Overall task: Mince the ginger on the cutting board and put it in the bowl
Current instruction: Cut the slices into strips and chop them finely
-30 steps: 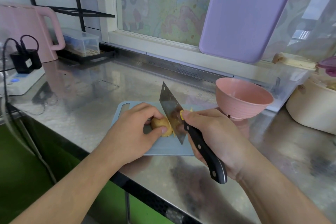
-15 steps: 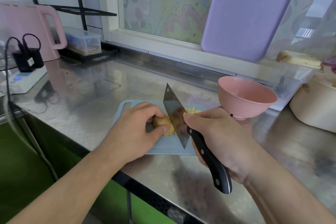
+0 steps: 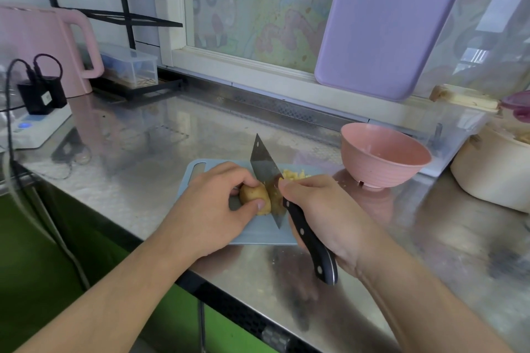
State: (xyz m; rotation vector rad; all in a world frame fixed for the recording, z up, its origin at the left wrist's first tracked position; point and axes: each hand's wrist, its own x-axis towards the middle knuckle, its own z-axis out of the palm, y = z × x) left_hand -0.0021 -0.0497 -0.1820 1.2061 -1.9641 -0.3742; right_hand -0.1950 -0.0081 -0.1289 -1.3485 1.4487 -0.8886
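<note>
Left hand (image 3: 213, 210): palm down, fingers curled, thumb and fingertips pinching the ginger (image 3: 254, 194).
Right hand (image 3: 324, 210): fingers wrapped round the knife (image 3: 286, 203) handle, forefinger laid along the blade.
Forearms: both bare, reaching in from the lower edge.

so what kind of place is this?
Most likely a home kitchen: a stainless steel countertop, a pink electric kettle beside a white power strip, and a lilac plastic cutting board leaning against the window.
</note>
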